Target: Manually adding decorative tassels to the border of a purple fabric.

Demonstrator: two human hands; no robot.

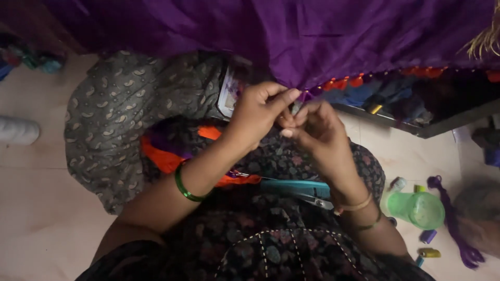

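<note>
Up close, we pinch the purple cloth (312, 36) edge between both hands: left hand (258, 114) fingers closed on the hem, right hand (317, 130) fingertips nipped beside it, holding it taut above our lap. Scissors (299, 188) rest there.

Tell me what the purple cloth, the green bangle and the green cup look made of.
Draped purple cloth: thin woven fabric with a slight sheen, folding softly. Thin green bangle on the left wrist: glossy, likely glass or plastic. Translucent green cup: probably plastic, light passing through.
</note>
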